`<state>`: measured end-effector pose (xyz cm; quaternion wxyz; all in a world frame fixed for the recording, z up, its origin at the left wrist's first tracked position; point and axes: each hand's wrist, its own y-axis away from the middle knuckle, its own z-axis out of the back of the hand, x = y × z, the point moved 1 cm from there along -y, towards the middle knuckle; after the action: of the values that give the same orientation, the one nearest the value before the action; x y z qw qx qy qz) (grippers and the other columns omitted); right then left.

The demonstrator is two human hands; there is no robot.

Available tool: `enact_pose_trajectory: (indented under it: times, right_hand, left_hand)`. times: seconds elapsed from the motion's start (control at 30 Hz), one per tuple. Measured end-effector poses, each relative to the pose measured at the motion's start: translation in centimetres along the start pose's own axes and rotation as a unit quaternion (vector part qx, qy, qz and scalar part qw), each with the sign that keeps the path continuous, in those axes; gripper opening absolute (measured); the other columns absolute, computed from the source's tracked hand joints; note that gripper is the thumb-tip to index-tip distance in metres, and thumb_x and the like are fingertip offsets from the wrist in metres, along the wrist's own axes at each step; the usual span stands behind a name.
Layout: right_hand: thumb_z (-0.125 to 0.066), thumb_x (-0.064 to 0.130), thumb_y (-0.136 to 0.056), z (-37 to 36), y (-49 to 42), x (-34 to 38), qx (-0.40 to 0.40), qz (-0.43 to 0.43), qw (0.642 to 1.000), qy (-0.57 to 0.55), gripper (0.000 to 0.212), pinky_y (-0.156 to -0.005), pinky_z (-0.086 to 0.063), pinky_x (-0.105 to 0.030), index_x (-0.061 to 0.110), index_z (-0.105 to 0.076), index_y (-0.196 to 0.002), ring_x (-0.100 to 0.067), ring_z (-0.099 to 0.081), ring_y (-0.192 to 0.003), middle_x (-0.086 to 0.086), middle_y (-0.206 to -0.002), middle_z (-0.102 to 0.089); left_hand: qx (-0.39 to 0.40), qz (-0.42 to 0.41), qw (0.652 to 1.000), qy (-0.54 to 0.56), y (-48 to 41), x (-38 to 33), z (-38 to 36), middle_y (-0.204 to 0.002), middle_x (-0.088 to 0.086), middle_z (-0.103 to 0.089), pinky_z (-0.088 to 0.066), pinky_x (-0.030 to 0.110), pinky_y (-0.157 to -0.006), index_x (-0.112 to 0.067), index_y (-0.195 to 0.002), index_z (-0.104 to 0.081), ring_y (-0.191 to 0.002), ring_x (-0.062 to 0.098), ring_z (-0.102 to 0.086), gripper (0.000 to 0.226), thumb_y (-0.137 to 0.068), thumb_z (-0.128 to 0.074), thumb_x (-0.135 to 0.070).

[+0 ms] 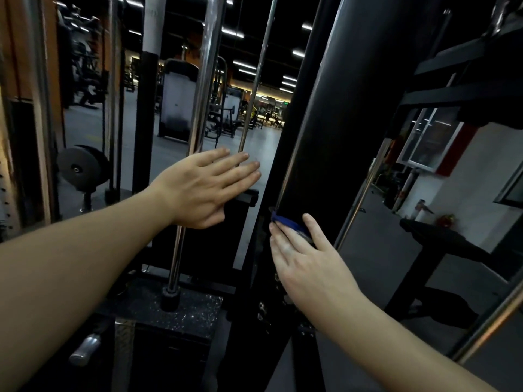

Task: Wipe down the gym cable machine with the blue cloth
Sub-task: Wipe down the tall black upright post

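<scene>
Nearby, chrome rod point(202, 108) behind left hand point(198, 190), bench point(441, 239)

Gap btw thick chrome rod point(206, 80) and black post point(319, 123) is open to the gym floor point(267, 145) beyond, but thin rod point(255, 89) runs thru it and left grip point(198, 190) spans it. Right of post, slanted chrome bar point(359, 196) crosses the space. Weight stack point(175, 315) blocks below.

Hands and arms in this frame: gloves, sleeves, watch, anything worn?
Nothing worn. The left hand and right hand are bare: no gloves, rings or tape. The left forearm and right forearm are bare as far as the frame shows, with no sleeve, watch or wristband in view.
</scene>
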<state>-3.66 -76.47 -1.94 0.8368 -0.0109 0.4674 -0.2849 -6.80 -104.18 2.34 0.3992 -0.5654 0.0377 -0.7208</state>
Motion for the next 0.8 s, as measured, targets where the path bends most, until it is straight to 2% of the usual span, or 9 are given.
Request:
enact_pose_trajectory:
  times: [0.07, 0.13, 0.27, 0.43, 0.57, 0.8]
  right_hand:
    - [-0.027, 0.021, -0.100, -0.8, 1.1, 0.0, -0.021, -0.021, 0.999, -0.035, 0.057, -0.122, 0.013, -0.059, -0.002, -0.047, -0.148, -0.032, -0.026, -0.154, -0.021, -0.162, -0.032]
    - [-0.039, 0.019, -0.099, -2.0, 2.6, 0.5, -0.031, -0.013, 0.998, -0.060, 0.054, -0.125, 0.007, -0.058, 0.001, -0.048, -0.148, -0.030, -0.032, -0.152, -0.018, -0.162, -0.035]
    - [-0.029, 0.017, -0.098, -3.6, 4.2, 1.4, -0.042, -0.008, 0.997, -0.067, 0.059, -0.125, 0.007, -0.057, 0.005, -0.041, -0.154, -0.025, -0.028, -0.153, -0.012, -0.166, -0.029]
    - [-0.025, 0.018, -0.097, -3.3, 2.1, 2.2, -0.043, -0.046, 0.996, -0.070, 0.059, -0.125, 0.003, -0.058, 0.000, -0.046, -0.149, -0.028, -0.032, -0.152, -0.016, -0.162, -0.036]
    - [-0.035, 0.016, -0.098, -4.0, 3.7, 2.2, -0.065, -0.067, 0.992, -0.083, 0.058, -0.125, 0.002, -0.059, 0.005, -0.037, -0.156, -0.025, -0.020, -0.155, -0.012, -0.167, -0.025]
    - [-0.032, 0.010, -0.093, -4.6, 4.3, 2.0, -0.102, -0.140, 0.981, -0.084, 0.067, -0.125, 0.004, -0.059, 0.006, -0.028, -0.160, -0.022, -0.012, -0.156, -0.009, -0.171, -0.014]
  left_hand:
    - [0.001, 0.001, 1.000, -0.002, 0.0, 0.0, -0.1, -0.172, 0.021, -0.014, -0.020, 0.052, -0.127, -0.004, -0.166, -0.008, -0.157, 0.039, -0.022, 0.088, -0.100, -0.036, -0.055]
    - [0.000, 0.001, 1.000, 0.000, 0.0, 0.1, -0.1, -0.172, 0.020, -0.014, -0.020, 0.052, -0.127, -0.004, -0.166, -0.009, -0.157, 0.038, -0.023, 0.089, -0.099, -0.038, -0.055]
    - [-0.013, 0.003, 1.000, -0.002, 0.1, 0.1, -0.1, -0.171, 0.020, -0.018, -0.018, 0.051, -0.127, -0.004, -0.165, -0.012, -0.156, 0.038, -0.025, 0.088, -0.098, -0.039, -0.053]
    - [-0.011, 0.002, 1.000, -0.004, 0.1, 0.1, 0.0, -0.171, 0.020, -0.017, -0.016, 0.051, -0.128, -0.003, -0.165, -0.013, -0.156, 0.038, -0.024, 0.089, -0.099, -0.040, -0.055]
    - [-0.009, 0.004, 1.000, -0.008, 0.2, 0.0, -0.1, -0.172, 0.019, -0.016, -0.016, 0.050, -0.129, -0.004, -0.165, -0.012, -0.157, 0.037, -0.023, 0.089, -0.099, -0.041, -0.055]
    - [0.003, 0.004, 1.000, -0.004, 0.1, 0.0, 0.0, -0.172, 0.018, -0.015, -0.017, 0.051, -0.128, -0.005, -0.166, -0.011, -0.157, 0.037, -0.022, 0.087, -0.100, -0.038, -0.055]
